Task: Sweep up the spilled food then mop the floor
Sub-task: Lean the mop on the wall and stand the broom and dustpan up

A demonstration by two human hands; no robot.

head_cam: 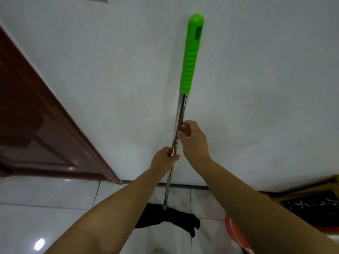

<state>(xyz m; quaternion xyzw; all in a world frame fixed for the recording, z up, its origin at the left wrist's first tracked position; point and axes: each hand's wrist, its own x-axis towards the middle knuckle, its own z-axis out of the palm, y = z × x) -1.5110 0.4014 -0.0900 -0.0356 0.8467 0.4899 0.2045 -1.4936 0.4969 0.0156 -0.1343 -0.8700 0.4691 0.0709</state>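
A mop stands nearly upright against the white wall. Its shiny metal pole (181,109) ends in a bright green ribbed grip (191,54) at the top. The black cloth mop head (170,218) lies on the white floor tiles at the wall's foot. My left hand (163,157) grips the pole low down, fingers curled round it. My right hand (192,138) holds the pole just above, thumb and fingers pinching it. No spilled food is visible in this view.
A dark red-brown door (36,129) stands at the left. An orange object (236,235) sits on the floor under my right forearm. A dark patterned thing with a yellowish frame (311,200) lies at the lower right. Glossy white tiles (45,208) cover the floor.
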